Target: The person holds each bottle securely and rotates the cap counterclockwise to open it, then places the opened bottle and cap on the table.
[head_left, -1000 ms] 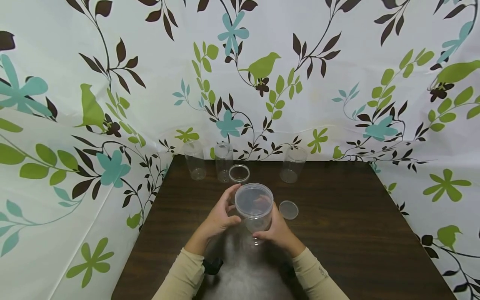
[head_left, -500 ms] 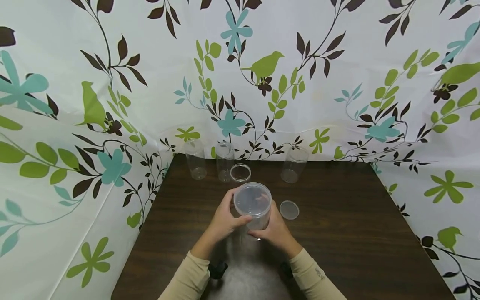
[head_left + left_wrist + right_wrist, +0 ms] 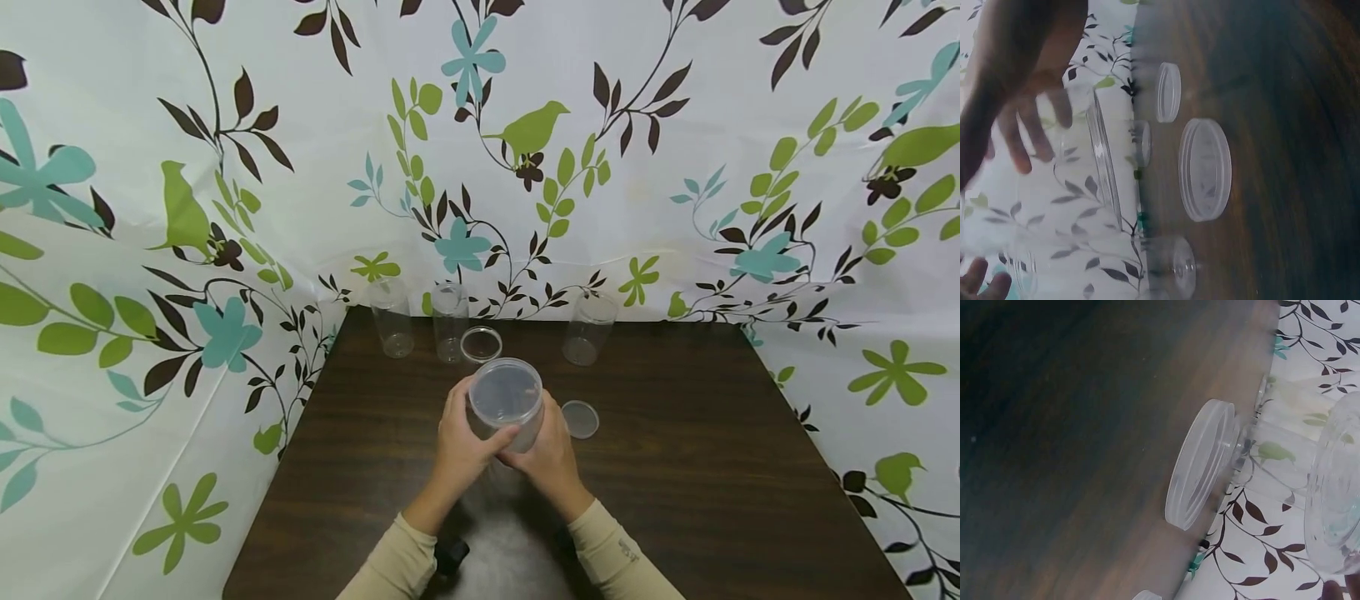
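Both hands hold a clear plastic jar (image 3: 506, 392) above the table, its round, cloudy-looking top facing up. My left hand (image 3: 463, 450) grips its left side, the thumb lying across the front. Around the right side and lower front curls my right hand (image 3: 553, 454). The far fingers are hidden behind the jar in the head view. In the right wrist view the jar's base (image 3: 1338, 487) shows at the right edge. Two round clear lids lie on the table: one lid (image 3: 482, 344) beyond the jar, another lid (image 3: 580, 419) to its right.
Three more clear jars stand along the table's back edge: a left jar (image 3: 392, 321), a middle jar (image 3: 450, 325) and a right jar (image 3: 589, 329). The dark wooden table (image 3: 712, 467) meets a patterned curtain (image 3: 637, 125) at the back and sides.
My left hand has closed in from beside the jar, bringing its thumb across the front. The jar has moved slightly up in the head view. Lids and standing jars stay in place.
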A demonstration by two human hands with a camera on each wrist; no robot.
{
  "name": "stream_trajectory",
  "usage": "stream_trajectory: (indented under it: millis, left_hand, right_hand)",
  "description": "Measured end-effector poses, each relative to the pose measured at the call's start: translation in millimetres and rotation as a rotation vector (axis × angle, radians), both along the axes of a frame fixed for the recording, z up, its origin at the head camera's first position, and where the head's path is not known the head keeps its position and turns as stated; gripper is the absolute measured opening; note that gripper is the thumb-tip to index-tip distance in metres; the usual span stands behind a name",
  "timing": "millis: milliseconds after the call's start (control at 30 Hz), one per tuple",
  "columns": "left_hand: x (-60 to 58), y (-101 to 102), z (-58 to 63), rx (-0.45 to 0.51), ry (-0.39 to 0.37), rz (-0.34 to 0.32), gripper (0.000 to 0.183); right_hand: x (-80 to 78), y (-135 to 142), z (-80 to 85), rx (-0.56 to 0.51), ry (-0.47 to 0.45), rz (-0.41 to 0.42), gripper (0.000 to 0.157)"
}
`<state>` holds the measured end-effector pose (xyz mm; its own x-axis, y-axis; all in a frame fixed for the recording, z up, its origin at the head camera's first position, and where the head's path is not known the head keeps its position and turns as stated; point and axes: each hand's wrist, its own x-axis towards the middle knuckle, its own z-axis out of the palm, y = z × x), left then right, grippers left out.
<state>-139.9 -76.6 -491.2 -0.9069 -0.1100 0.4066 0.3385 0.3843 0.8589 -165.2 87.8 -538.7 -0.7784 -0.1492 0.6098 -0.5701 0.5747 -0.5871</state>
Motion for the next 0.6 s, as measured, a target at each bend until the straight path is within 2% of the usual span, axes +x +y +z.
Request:
stream_trajectory:
  millis: [133,233,333,400,500,600]
  left_hand:
    - [-4.9,-17.4,0.7,0.122,-0.026,-0.208,0.108]
    - [-11.4,-31.9,1.4,0.196,-0.045,-0.381,0.115]
    - [-18.3,-44.1,2.0,0.278,-0.057,-0.572,0.115]
    - [-20.8,-49.9,2.4,0.306,-0.087,-0.663,0.113]
    - [-21.3,-54.3,3.0,0.327,-0.131,-0.729,0.11]
    - [-19.4,-53.9,3.2,0.303,-0.126,-0.699,0.107]
  right_hand:
    - [-1.9,7.9,2.2,-0.135,-0.172,0.181,0.113]
    - [-3.6,16.7,5.0,-0.218,-0.305,0.382,0.113]
    - [-5.2,23.3,8.5,-0.23,-0.411,0.567,0.113]
    - [-6.6,24.7,9.4,-0.227,-0.459,0.666,0.112]
    - [-6.5,23.8,10.2,-0.213,-0.485,0.715,0.111]
    - [-5.0,20.9,9.4,-0.187,-0.44,0.664,0.111]
